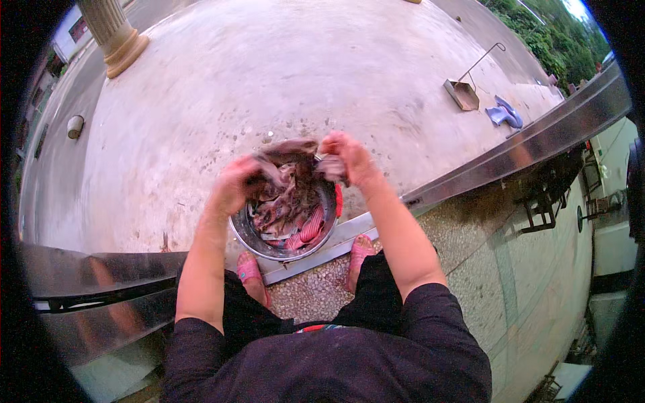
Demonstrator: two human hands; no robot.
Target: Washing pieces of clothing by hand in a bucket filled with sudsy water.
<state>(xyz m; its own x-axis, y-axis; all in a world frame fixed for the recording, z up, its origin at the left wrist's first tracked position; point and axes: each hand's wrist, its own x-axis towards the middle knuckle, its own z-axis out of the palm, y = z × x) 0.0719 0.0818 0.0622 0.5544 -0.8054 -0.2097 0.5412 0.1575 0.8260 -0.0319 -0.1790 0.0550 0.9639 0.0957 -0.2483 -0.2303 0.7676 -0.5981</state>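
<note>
A round metal basin (236, 228) stands on the ground in front of me, beside a metal threshold strip. Inside it lies a heap of wet-looking clothes, with a red-and-white striped cloth (309, 228) near the front. A dark brownish garment (295, 178) is pulled up over the basin's far side, stretched between my two hands. My left hand (235, 181), blurred by motion, is closed on its left end above the basin's rim. My right hand (349, 158) grips the other end, with a bunched fold hanging below the fingers.
Something red (338, 200) shows at the basin's right side. My feet in pink sandals (248, 269) are close behind the basin. A metal dustpan (463, 94) with a long handle and blue shoes (504, 113) lie far right. A fluted column (111, 33) and a small bucket (75, 126) stand far left.
</note>
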